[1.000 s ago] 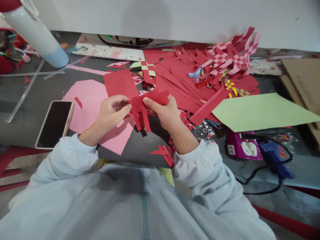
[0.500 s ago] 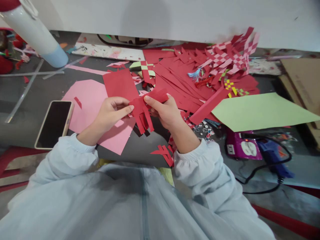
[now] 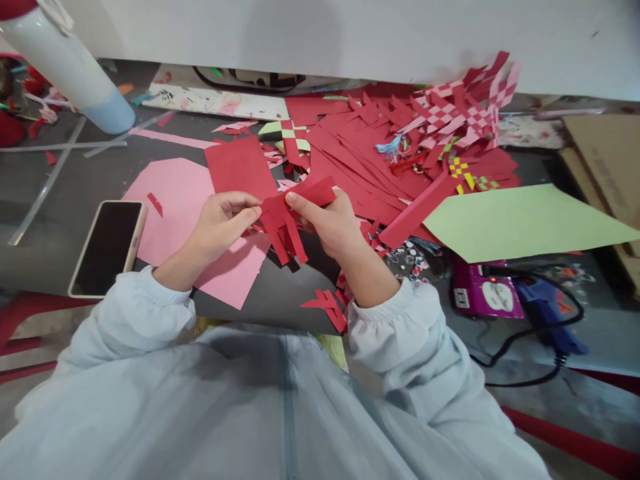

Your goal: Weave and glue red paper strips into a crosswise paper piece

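Observation:
Between my hands is a piece of red paper cut into strips, some hanging down toward me. My left hand pinches its left edge between thumb and fingers. On the other side, my right hand grips the paper with the thumb on top; the fingers underneath are partly hidden. Below and to the left lies a large pink paper sheet, partly under my left forearm. A flat red paper sheet rests just beyond my left hand. Small red paper scraps lie near the table edge.
A phone lies at left, with a bottle behind it. Red sheets and checkered woven strips are heaped at the back. At right are green paper, a purple packet, a blue glue gun and its black cable.
My left thumb and fingers have shifted slightly left along the red paper's edge. The right hand keeps nearly the same hold, and the hanging strips have moved a little.

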Motion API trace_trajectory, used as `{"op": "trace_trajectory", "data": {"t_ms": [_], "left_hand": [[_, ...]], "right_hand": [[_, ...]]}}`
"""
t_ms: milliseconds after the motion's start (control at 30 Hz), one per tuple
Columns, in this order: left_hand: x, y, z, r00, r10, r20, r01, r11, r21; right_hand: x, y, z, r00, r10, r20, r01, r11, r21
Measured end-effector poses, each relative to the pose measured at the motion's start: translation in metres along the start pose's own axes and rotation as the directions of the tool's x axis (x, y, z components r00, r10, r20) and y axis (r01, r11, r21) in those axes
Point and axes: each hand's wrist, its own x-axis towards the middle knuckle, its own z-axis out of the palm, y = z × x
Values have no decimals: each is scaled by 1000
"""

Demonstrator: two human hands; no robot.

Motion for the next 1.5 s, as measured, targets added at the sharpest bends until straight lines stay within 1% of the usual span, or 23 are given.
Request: {"op": "trace_trajectory", "data": {"t_ms": [100,233,333,500,600,733,900,967,1067,1167,1233,1367,1500], "left_hand": [[1,-2,1,1000,12,-22,-12,1000,18],[0,1,3,998,-14,-59,17,999,38],[0,4,3,997,-33,-75,38,997,66],[1,2,2,999,-16,-46,19,997,72],[1,1,0,999,-9,-33,12,997,80],[2,0,-1,999,-30,-31,33,996,81],[2,2,0,993,-113,-34,113,994,9],[1,5,1,990,-139,-8,139,990,-12],[-1,6,1,990,-136,32,136,991,-16],[-1,5,0,991,-118,54,118,993,5],[-1,4,-1,989,-118,94,115,993,38],[-1,5,0,971,-165,170,145,982,122],[-2,7,1,960,-210,183,180,969,169]], "right_hand": [[-2,5,-1,999,-48,17,50,989,-139],[-5,5,0,993,-114,13,113,954,-277],[-7,2,2,991,-137,-2,128,933,-336],[-9,2,5,988,-152,-27,131,916,-379],[-10,2,7,984,-177,-12,161,917,-365],[-11,2,7,983,-186,7,177,921,-347],[-8,0,2,985,-165,-52,137,929,-345],[-6,-1,0,987,-149,-59,125,947,-295],[-3,-2,-1,993,-103,-59,91,978,-188],[-2,-3,0,994,-47,-99,36,993,-115],[-1,-2,1,992,-28,-125,17,996,-89],[-1,1,0,991,-31,-133,21,997,-72],[-1,4,-1,992,-52,-118,44,997,-66]]}}
